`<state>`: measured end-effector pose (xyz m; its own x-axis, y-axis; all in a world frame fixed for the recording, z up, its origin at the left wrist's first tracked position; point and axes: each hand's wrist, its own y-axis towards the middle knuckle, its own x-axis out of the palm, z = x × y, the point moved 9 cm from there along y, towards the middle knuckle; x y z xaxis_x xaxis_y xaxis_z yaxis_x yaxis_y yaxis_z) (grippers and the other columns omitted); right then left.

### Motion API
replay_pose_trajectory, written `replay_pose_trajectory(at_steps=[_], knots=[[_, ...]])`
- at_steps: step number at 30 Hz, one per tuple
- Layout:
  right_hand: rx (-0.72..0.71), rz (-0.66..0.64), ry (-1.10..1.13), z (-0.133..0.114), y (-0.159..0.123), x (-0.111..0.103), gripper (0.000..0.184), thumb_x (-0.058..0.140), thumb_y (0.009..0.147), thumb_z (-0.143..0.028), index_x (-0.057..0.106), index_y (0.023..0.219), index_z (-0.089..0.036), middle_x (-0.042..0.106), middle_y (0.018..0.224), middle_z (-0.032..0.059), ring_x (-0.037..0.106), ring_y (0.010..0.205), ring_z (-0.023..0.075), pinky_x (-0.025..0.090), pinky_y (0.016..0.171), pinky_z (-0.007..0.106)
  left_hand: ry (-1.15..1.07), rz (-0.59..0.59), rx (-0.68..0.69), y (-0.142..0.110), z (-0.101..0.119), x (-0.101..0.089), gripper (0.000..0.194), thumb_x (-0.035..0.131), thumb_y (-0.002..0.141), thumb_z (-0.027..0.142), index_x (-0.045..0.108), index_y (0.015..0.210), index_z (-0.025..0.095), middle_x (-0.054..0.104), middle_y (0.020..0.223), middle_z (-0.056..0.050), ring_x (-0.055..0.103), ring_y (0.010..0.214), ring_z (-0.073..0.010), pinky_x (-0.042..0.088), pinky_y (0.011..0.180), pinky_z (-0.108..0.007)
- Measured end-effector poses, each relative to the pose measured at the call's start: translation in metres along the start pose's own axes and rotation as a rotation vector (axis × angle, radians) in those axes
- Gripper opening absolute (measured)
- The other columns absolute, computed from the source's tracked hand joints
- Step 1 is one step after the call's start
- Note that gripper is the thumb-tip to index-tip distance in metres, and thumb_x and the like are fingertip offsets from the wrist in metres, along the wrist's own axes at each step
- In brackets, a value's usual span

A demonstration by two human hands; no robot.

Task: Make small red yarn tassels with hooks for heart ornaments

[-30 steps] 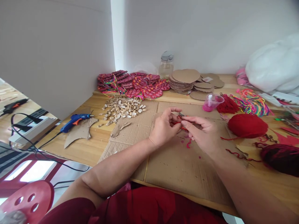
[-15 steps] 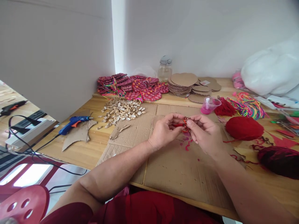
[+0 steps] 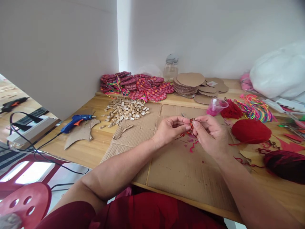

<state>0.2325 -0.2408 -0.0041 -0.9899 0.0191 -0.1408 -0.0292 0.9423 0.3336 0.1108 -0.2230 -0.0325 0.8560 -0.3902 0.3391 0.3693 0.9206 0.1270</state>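
Observation:
My left hand (image 3: 168, 131) and my right hand (image 3: 211, 135) meet above the cardboard sheet (image 3: 176, 171), fingertips closed on a small curly piece of red and dark brown yarn (image 3: 191, 124). Both thumbs press against the fingers, and part of the yarn is hidden between them. Below the fingertips, a crinkled pink yarn scrap (image 3: 193, 147) lies on the cardboard. To the right of my right hand sit a red yarn ball (image 3: 251, 131) and a dark red and black yarn ball (image 3: 284, 167).
A blue glue gun (image 3: 75, 123) rests on a cardboard scrap at left. Peanut shells (image 3: 127, 109) are heaped near decorated pink pieces (image 3: 152, 92). Behind stand a bottle (image 3: 171, 68), stacked cardboard shapes (image 3: 189, 82) and a plastic cup (image 3: 216, 106). Colourful cords (image 3: 256, 108) lie at right.
The fingers of both hands have shifted slightly around the yarn. Less red shows along my left fingers, and a curl now hangs below them. The whole view has moved a little.

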Motion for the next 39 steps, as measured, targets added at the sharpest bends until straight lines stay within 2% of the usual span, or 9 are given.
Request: replay_pose_trajectory(at_steps=[4, 10, 15, 18, 21, 27, 33, 35, 39], knots=[[-0.06, -0.009, -0.048, 0.0, -0.001, 0.001, 0.019, 0.061, 0.089, -0.041, 0.057, 0.092, -0.022, 0.055, 0.057, -0.0037, 0.047, 0.048, 0.0104, 0.036, 0.045, 0.024, 0.013, -0.068, -0.074, 0.0, -0.008, 0.004, 0.037, 0.082, 0.065, 0.028, 0.069, 0.094, 0.009, 0.071, 0.085, -0.006, 0.065, 0.074, -0.0107, 0.05, 0.076, -0.027], [-0.097, -0.024, -0.113, -0.005, -0.003, 0.002, 0.015, 0.059, 0.091, -0.039, 0.057, 0.091, -0.025, 0.051, 0.053, -0.0038, 0.045, 0.046, 0.0118, 0.035, 0.045, 0.026, 0.128, -0.07, -0.095, -0.001, -0.013, 0.005, 0.026, 0.078, 0.069, 0.028, 0.067, 0.085, 0.01, 0.064, 0.07, 0.001, 0.052, 0.055, -0.004, 0.041, 0.055, -0.019], [-0.095, -0.037, -0.11, -0.009, -0.001, 0.0, 0.013, 0.059, 0.091, -0.037, 0.057, 0.092, -0.024, 0.051, 0.053, -0.0053, 0.044, 0.045, 0.0107, 0.033, 0.044, 0.025, 0.154, -0.165, -0.127, -0.002, -0.004, 0.009, 0.028, 0.079, 0.067, 0.022, 0.069, 0.09, 0.011, 0.068, 0.083, -0.003, 0.059, 0.068, -0.0068, 0.047, 0.064, -0.019], [-0.106, -0.095, -0.115, -0.008, -0.001, 0.004, 0.011, 0.058, 0.092, -0.034, 0.059, 0.092, -0.023, 0.052, 0.054, -0.0059, 0.046, 0.046, 0.0102, 0.035, 0.045, 0.024, 0.098, -0.118, -0.179, 0.0, 0.002, -0.001, 0.035, 0.077, 0.073, 0.031, 0.07, 0.102, 0.012, 0.07, 0.098, -0.01, 0.063, 0.077, -0.0112, 0.046, 0.056, -0.017], [-0.125, -0.14, -0.178, -0.005, -0.003, 0.009, 0.01, 0.057, 0.093, -0.032, 0.061, 0.093, -0.023, 0.052, 0.055, -0.0059, 0.048, 0.048, 0.0101, 0.036, 0.048, 0.024, -0.023, -0.035, -0.167, 0.002, 0.007, -0.01, 0.03, 0.068, 0.082, 0.033, 0.07, 0.103, 0.011, 0.069, 0.107, -0.013, 0.067, 0.088, -0.0149, 0.042, 0.049, -0.014], [-0.128, -0.119, -0.297, 0.005, -0.006, 0.009, 0.018, 0.056, 0.093, -0.036, 0.066, 0.097, -0.021, 0.056, 0.059, -0.0034, 0.05, 0.051, 0.0109, 0.039, 0.052, 0.025, -0.105, -0.008, -0.35, -0.005, -0.014, 0.001, 0.017, 0.051, 0.092, 0.014, 0.067, 0.098, 0.01, 0.07, 0.079, -0.006, 0.066, 0.063, -0.0087, 0.054, 0.066, -0.022], [-0.05, -0.041, -0.115, 0.005, -0.001, 0.004, 0.017, 0.063, 0.089, -0.037, 0.064, 0.092, -0.021, 0.053, 0.053, -0.0056, 0.046, 0.045, 0.0092, 0.037, 0.045, 0.023, -0.087, 0.006, -0.381, -0.008, -0.017, 0.005, 0.007, 0.061, 0.083, 0.005, 0.068, 0.084, 0.009, 0.069, 0.073, -0.003, 0.066, 0.066, -0.0077, 0.054, 0.077, -0.024], [0.009, -0.018, -0.056, 0.008, 0.001, 0.003, 0.021, 0.066, 0.085, -0.041, 0.064, 0.09, -0.02, 0.051, 0.052, -0.0063, 0.042, 0.042, 0.0081, 0.034, 0.041, 0.022, -0.112, -0.004, -0.4, -0.008, -0.021, 0.003, 0.007, 0.071, 0.078, 0.011, 0.07, 0.084, 0.008, 0.071, 0.078, -0.005, 0.066, 0.068, -0.0085, 0.054, 0.08, -0.027], [0.11, -0.058, 0.017, 0.012, 0.001, 0.006, 0.027, 0.069, 0.082, -0.046, 0.062, 0.089, -0.021, 0.049, 0.05, -0.007, 0.038, 0.039, 0.0069, 0.029, 0.037, 0.022, -0.083, -0.066, -0.359, -0.007, -0.021, 0.004, 0.026, 0.081, 0.071, 0.029, 0.07, 0.083, 0.008, 0.07, 0.078, -0.006, 0.066, 0.069, -0.0094, 0.055, 0.073, -0.024]])
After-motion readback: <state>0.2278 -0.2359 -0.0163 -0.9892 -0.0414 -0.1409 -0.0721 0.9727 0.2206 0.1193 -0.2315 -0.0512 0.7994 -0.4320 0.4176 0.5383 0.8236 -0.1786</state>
